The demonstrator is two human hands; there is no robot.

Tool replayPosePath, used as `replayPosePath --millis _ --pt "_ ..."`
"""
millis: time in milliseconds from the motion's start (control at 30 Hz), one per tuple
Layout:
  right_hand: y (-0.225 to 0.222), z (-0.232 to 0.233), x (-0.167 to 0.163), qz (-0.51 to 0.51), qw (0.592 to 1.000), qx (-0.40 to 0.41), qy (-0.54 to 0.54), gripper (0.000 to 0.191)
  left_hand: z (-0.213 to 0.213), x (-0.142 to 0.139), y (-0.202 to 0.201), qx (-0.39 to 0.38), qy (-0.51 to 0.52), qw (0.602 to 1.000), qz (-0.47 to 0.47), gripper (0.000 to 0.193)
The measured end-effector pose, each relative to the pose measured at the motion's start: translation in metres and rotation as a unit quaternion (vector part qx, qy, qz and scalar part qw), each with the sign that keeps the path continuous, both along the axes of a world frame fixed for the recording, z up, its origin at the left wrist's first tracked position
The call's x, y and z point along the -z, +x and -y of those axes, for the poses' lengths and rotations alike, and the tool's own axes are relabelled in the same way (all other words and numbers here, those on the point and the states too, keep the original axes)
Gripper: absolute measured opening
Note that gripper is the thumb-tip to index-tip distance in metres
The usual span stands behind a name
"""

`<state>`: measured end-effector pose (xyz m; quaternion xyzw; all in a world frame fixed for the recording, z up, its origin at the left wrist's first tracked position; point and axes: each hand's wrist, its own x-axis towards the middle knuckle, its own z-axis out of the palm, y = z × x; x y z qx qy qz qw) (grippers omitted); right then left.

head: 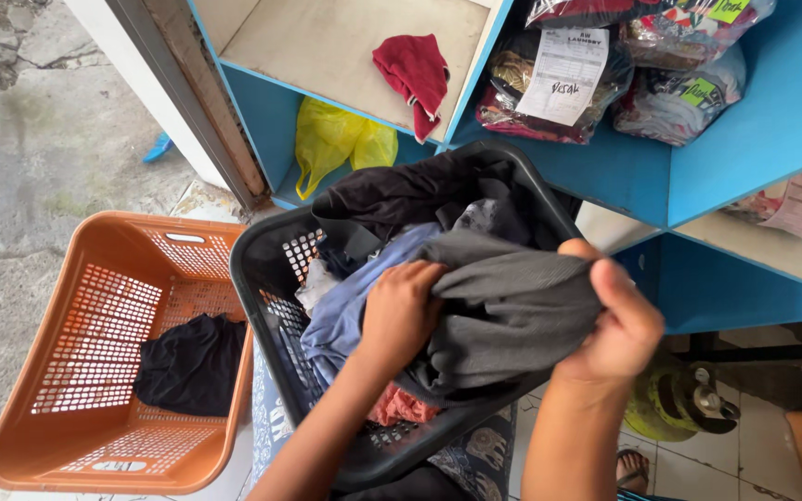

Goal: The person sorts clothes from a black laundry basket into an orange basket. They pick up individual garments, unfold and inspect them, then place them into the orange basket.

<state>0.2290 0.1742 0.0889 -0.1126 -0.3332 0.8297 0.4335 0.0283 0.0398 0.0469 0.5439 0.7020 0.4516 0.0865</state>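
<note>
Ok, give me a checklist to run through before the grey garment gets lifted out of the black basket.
1. Left hand grips the grey garment: ok, fingers closed in the cloth.
2. Right hand grips the same garment: ok, fingers folded over its edge.
3. Garment free of the other clothes: cannot tell; it lies on a light blue garment and a black garment, and its underside is hidden.
4. Black basket steady: cannot tell; what bears it is hidden.
5. Orange basket has room: ok, only one black cloth lies in it.
6. Orange basket within reach: ok, it stands right beside the black one.
</note>
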Motion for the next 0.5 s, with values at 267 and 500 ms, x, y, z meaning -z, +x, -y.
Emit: replayPosePath --millis 267,500 --pt "-0.01 -0.018 -0.03 0.388 0.749 0.368 0.391 0.021 0.011 0.005 -0.028 0.188 0.061 0.74 0.643 0.018" --pt "-0.055 0.076 0.001 0.38 0.616 0.257 0.641 0.014 0.012 -0.011 -0.023 0.177 0.143 0.68 0.697 0.027"
